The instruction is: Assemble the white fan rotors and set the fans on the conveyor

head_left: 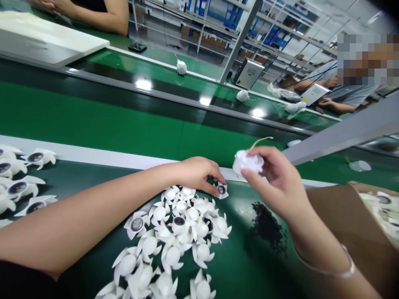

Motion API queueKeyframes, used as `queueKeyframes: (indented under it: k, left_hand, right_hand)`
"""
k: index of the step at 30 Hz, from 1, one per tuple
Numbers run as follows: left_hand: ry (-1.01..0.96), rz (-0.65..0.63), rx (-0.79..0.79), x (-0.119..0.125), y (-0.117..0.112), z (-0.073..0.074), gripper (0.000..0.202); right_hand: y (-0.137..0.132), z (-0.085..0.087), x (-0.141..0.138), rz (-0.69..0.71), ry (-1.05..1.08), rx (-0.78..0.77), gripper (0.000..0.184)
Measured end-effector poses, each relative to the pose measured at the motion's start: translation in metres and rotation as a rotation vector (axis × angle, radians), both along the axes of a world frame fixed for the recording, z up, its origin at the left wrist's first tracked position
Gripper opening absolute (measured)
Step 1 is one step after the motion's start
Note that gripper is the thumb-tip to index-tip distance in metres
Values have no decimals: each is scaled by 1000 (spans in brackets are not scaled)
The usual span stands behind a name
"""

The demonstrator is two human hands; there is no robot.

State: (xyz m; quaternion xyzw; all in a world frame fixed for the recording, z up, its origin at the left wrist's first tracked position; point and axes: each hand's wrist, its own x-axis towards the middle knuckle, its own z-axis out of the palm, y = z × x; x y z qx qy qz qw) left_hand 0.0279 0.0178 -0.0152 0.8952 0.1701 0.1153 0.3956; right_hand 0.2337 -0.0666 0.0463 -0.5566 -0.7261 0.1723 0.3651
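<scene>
Fingertips (pixel 214 189) of the left hand (pixel 198 174) touch a white petal-shaped plastic piece (pixel 222 190) at the far edge of the heap (pixel 182 226), but I cannot tell if they pinch it. Right hand (pixel 271 178) is closed around a crumpled white wrapping (pixel 247 162) with thin yellow wire (pixel 261 141), just right of that piece; inside the wrapping is hidden.

Your left forearm (pixel 77 224) is bare; your right wrist (pixel 299 232) wears a thin silvery bangle (pixel 330 275); dark clothing (pixel 18 280) at lower left.
</scene>
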Motion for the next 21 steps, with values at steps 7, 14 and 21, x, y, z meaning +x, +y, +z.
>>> queueKeyframes:
  k: [7,14,21]
  left_hand:
    - [3,72,-392,-2,6,2,44]
    - [-5,218,-431,5,-1,1,52]
    - [68,276,-475,9,-2,6,43]
  right_hand:
    - [-55,-45,17,32,86,32,21]
    - [-48,-54,4,182,-134,112,17]
    - [-42,-57,3,149,-148,37,16]
